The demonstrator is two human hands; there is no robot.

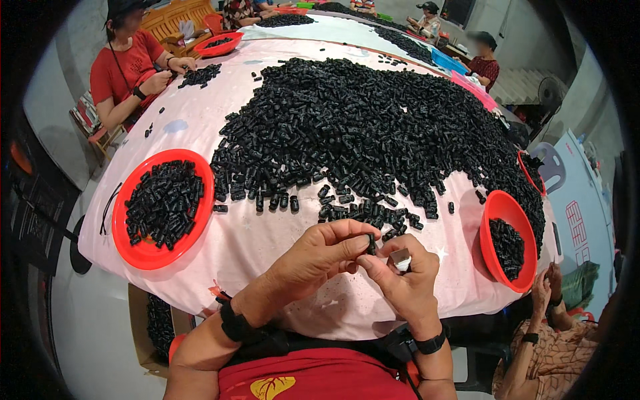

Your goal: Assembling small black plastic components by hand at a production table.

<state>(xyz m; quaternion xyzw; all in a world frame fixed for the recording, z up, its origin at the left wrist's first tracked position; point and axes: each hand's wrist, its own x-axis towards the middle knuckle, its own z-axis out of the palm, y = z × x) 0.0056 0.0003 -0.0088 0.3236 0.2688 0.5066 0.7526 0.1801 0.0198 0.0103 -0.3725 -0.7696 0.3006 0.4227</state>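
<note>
Just above the near part of the table, my left hand [310,257] pinches a small black cylindrical plastic piece [371,245] between thumb and fingers. My right hand [410,287] is closed round a small flat brownish object [400,255] with a white part, perhaps a blade with wrapping; its exact kind is unclear. The right thumb tip meets the black piece beside the left fingers. Beyond my hands lies a loose cluster of similar black pieces [363,212], at the near edge of a large black heap [360,127].
A red basin [208,200] of black pieces stands at left, and a tilted red bowl [490,237] at right. A pink cloth [267,283] covers the table. Below its left edge is a cardboard box [141,320]. Co-workers sit at far left [117,80] and near right [553,353].
</note>
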